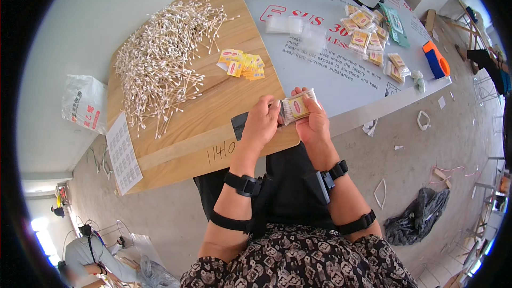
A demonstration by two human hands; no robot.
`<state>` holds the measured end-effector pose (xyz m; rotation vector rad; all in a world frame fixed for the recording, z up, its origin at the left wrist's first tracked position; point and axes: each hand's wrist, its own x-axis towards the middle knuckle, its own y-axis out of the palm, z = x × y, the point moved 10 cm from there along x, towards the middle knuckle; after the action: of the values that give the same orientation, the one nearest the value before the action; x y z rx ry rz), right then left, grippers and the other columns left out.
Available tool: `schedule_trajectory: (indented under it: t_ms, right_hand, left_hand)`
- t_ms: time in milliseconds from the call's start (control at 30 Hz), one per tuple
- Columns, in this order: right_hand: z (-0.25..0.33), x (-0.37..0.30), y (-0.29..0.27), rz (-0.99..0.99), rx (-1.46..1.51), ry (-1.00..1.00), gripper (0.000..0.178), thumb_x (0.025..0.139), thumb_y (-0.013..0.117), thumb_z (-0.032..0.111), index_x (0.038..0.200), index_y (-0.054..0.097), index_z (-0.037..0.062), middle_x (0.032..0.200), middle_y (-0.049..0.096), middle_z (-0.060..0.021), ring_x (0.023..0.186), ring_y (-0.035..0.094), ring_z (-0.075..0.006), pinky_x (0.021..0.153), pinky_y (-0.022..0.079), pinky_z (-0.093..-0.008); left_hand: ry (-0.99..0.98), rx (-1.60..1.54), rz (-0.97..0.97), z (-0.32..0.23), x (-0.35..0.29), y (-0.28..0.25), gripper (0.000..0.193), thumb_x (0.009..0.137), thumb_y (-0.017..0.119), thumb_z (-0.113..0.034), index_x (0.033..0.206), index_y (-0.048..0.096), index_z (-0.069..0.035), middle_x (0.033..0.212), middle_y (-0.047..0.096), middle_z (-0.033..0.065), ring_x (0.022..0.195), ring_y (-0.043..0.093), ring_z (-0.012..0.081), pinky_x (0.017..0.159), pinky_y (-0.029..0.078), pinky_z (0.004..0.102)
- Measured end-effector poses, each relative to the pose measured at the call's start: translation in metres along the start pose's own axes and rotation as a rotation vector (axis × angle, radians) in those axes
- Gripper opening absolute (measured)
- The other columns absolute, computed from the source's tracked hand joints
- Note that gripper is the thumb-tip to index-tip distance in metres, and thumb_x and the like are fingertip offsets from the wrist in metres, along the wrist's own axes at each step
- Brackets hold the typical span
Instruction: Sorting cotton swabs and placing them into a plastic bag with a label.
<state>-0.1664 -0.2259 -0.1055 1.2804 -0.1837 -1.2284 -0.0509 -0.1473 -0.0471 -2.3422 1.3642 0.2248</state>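
A small clear packet of cotton swabs (296, 108) with a yellow-and-red label is held over the table's near right corner. My right hand (316, 122) wraps round its right side, thumb along the top. My left hand (260, 120) is closed at its left end, thumb and fingers pinching there. A dark flat piece (240, 126) lies beside my left wrist, partly hidden. Ahead on the wooden table are several yellow label cards (242, 65), and left of them a big heap of loose cotton swabs (165, 56).
On the grey sheet-covered table, several filled swab packets (368, 34) lie near an orange-and-blue tape dispenser (436, 60). Empty clear bags (304, 32) lie nearer the middle. A printed sheet (124, 152) hangs over the wooden table's left edge. Another person (88, 253) sits at lower left.
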Motion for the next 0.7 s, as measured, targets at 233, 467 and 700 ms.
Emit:
schedule_trajectory:
  t_ms: [233,467,700]
  right_hand:
    - [0.005,-0.002,0.0,0.019,-0.033,-0.038,0.037,0.092,0.056,0.0,0.127,0.048,-0.007,0.123,0.06,-0.0188,0.116,0.058,-0.0296,0.1,0.049,-0.043]
    - [0.002,-0.005,0.005,0.014,-0.067,-0.047,0.032,0.092,0.058,0.001,0.122,0.052,-0.0055,0.121,0.061,-0.0175,0.114,0.059,-0.0284,0.099,0.049,-0.0418]
    - [0.001,-0.003,0.001,0.013,-0.053,-0.04,0.03,0.09,0.06,-0.001,0.119,0.054,-0.0051,0.12,0.061,-0.0164,0.112,0.06,-0.0279,0.096,0.05,-0.0421]
  left_hand:
    - [-0.067,-0.065,-0.035,-0.004,-0.004,0.002,0.04,0.104,0.042,-0.029,0.132,0.046,0.0,0.082,0.064,0.0125,0.06,0.059,0.0126,0.049,0.042,0.0233]
    - [-0.159,-0.37,0.049,0.004,0.005,0.009,0.052,0.104,0.04,-0.034,0.149,0.032,-0.008,0.071,0.063,0.0114,0.051,0.055,0.0111,0.041,0.035,0.0199]
    - [-0.074,-0.216,0.156,-0.004,0.014,0.014,0.054,0.104,0.039,-0.039,0.148,0.032,-0.008,0.069,0.062,0.0104,0.045,0.052,0.0102,0.037,0.034,0.0204]
